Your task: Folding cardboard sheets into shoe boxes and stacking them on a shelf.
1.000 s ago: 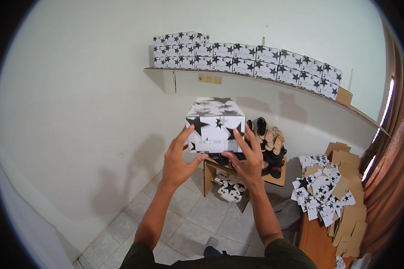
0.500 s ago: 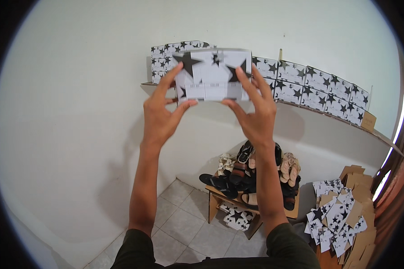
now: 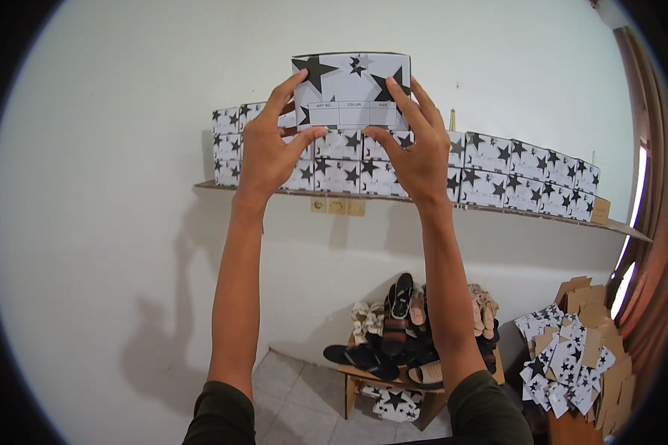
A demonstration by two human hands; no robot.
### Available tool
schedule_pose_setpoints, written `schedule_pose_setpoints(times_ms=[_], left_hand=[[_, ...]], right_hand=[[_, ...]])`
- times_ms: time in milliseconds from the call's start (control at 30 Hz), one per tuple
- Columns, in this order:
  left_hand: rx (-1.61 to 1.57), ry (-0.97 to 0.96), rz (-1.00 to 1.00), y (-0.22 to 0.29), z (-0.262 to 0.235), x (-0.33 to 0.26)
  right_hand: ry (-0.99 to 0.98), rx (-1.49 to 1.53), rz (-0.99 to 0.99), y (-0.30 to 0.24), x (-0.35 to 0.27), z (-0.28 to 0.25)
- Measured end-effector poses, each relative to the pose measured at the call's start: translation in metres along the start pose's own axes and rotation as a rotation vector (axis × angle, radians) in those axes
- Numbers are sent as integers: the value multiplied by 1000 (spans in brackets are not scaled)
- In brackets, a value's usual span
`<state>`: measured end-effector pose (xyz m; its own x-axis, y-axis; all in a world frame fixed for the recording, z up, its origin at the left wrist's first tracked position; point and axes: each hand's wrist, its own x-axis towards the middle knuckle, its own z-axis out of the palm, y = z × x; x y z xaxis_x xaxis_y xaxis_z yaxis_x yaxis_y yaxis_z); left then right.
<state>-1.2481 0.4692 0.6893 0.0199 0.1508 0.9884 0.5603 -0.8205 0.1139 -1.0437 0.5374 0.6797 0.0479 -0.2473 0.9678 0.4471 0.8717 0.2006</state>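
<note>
Both my hands hold up a white shoebox (image 3: 352, 83) printed with black and grey stars. My left hand (image 3: 269, 152) grips its left side, thumb along the lower edge. On the right side my right hand (image 3: 417, 156) does the same, fingers on the star print and thumb below. The box is raised in front of a wall shelf (image 3: 274, 190), at the upper edge of a row of similar star-patterned boxes (image 3: 490, 170). It hides part of that row. I cannot tell whether the held box touches the boxes behind it.
Wall sockets (image 3: 337, 206) sit under the shelf. Below, a small wooden table (image 3: 346, 397) bears piled sandals (image 3: 395, 334), with a star-print box (image 3: 398, 404) beneath. At right lie flat star-print cartons (image 3: 564, 363) and brown cardboard (image 3: 612, 386), near a reddish-brown curtain (image 3: 638, 311).
My view has tilted up, so the shelf and its boxes show lower and more fully. My hands and the held box sit higher in view, the box now above the row.
</note>
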Motion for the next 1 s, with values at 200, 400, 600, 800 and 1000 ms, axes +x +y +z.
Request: schedule_pose_setpoints(times_ms=[200, 400, 600, 800, 1000], left_hand=[[-105, -65, 31, -77, -16, 22], [-165, -96, -4, -142, -18, 35], [-232, -115, -4, -197, -3, 40], [-182, -118, 4, -239, 21, 49], [-173, -123, 20, -283, 44, 64]], right_hand=[[-23, -121, 18, 15, -6, 62], [-46, -181, 43, 30, -13, 109], [-97, -231, 55, 60, -26, 140], [-123, -216, 98, 99, -36, 163], [-133, -224, 90, 143, -42, 186]])
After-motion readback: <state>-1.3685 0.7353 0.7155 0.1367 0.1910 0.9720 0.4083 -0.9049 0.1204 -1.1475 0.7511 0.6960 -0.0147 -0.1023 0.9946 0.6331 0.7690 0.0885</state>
